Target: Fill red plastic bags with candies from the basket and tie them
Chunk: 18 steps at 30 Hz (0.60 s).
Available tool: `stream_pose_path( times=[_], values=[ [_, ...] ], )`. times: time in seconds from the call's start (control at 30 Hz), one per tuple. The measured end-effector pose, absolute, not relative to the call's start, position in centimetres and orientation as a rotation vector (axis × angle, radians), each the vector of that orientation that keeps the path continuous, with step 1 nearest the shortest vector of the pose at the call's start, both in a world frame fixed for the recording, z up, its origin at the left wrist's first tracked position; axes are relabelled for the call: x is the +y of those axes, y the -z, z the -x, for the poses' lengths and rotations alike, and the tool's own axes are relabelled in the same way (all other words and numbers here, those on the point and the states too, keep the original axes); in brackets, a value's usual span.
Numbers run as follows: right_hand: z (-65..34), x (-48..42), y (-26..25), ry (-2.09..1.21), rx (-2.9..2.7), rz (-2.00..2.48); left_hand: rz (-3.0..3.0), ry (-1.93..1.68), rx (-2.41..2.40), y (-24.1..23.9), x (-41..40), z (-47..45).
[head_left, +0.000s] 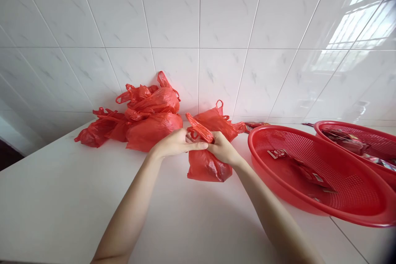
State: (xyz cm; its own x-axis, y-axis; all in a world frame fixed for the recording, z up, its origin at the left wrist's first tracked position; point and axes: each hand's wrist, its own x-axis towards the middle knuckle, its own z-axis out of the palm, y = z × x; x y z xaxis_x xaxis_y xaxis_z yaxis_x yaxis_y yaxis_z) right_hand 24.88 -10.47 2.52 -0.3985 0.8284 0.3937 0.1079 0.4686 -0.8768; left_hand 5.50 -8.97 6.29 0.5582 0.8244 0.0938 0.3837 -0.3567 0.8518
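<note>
Both of my hands meet at the gathered top of a red plastic bag (208,167) above the white table. My left hand (177,143) is closed on the bunched handles from the left side. From the right, my right hand (223,148) grips the same bunched plastic, its fingers partly hidden. The bag's lower part hangs below my hands with something dark and shiny showing through. Just behind it lies another red bag (213,117), its handle loop sticking up near the wall.
To the left, several filled red bags (154,130) are piled against the tiled wall (173,16). A large red basket (293,206) with small packets (305,169) stands on the right; a second red basket (386,134) with more packets is behind it. The white table's (62,202) edge runs along the left.
</note>
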Motion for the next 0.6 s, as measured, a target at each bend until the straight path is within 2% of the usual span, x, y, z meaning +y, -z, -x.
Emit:
stream_pose_path(
  times=[0.23,0.4,0.6],
  values=[
    [-24.2,-11.4,-2.7,-1.020,-1.995,0.851,-2.130,-0.814,1.134,-6.8,-11.0,-4.9],
    [-24.5,-12.5,-4.0,-1.044,-2.135,0.715,-1.955,-0.945,1.232,-7.1,-12.3,-0.5],
    [-26.5,-14.6,-6.6,-0.873,-2.093,0.760,-1.479,-1.455,1.543,-9.4,-12.5,8.9]
  ],
)
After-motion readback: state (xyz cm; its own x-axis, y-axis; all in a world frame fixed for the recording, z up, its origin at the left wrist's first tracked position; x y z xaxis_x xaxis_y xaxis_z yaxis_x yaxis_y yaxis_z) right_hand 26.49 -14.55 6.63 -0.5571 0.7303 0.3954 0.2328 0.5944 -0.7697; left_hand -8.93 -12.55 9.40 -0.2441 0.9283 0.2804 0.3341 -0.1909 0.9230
